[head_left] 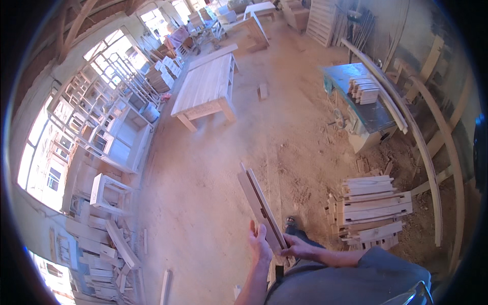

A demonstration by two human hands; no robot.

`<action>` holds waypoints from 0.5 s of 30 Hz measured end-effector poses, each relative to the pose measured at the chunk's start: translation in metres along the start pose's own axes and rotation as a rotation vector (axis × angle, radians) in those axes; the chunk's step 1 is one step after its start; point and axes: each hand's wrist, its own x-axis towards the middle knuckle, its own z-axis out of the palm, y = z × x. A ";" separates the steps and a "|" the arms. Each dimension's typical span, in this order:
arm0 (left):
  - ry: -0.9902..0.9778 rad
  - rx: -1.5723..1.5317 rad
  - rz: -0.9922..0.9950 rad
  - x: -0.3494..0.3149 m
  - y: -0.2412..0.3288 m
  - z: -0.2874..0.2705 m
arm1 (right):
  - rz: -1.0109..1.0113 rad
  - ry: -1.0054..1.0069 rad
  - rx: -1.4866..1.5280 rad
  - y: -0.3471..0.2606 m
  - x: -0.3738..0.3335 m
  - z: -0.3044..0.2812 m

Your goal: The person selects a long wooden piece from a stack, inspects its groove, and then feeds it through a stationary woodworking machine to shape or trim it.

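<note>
A long pale wooden slat [260, 206] with a dark slot along it stands tilted in front of me; it may be two pieces lying side by side. Around its lower end, my right hand [297, 247] is closed, gripping it from the right. My left hand [260, 246] is beside the slat's left edge, thumb and fingertips raised and apart. Its thumb is close to the wood, and I cannot tell whether it touches. To the right of my legs lies a stack of similar wooden slats [373, 206] on the dusty floor.
A blue-topped machine table [351, 76] at the right bears a small pile of wooden pieces [363, 90]. Long planks [432, 168] lean along the right side. Ahead is a low wooden table [203, 84]. Frames and offcuts [122, 244] line the left wall. Sawdust covers the floor.
</note>
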 end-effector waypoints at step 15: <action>-0.363 -0.221 -0.225 0.341 0.116 0.175 | 0.134 0.162 -0.117 -0.238 0.198 -0.180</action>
